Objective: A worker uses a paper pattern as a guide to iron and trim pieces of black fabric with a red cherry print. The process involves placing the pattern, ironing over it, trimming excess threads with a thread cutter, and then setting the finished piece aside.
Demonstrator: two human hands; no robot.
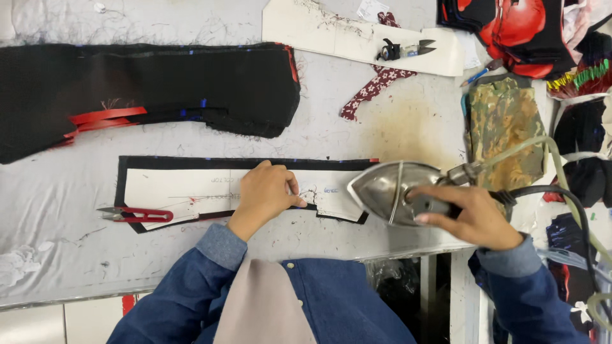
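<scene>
the black cloth strip (245, 164) lies flat on the grey table (382, 121), with a white paper pattern (185, 191) on top. my left hand (266, 194) presses down on the paper with bent fingers and holds nothing. my right hand (475, 216) is closed tight on the handle of the silver iron (386, 190), at the strip's right end. the hot tip is near my left fingers and could burn them. the red snips (137, 215) sit at the left. the table edge is close to me.
</scene>
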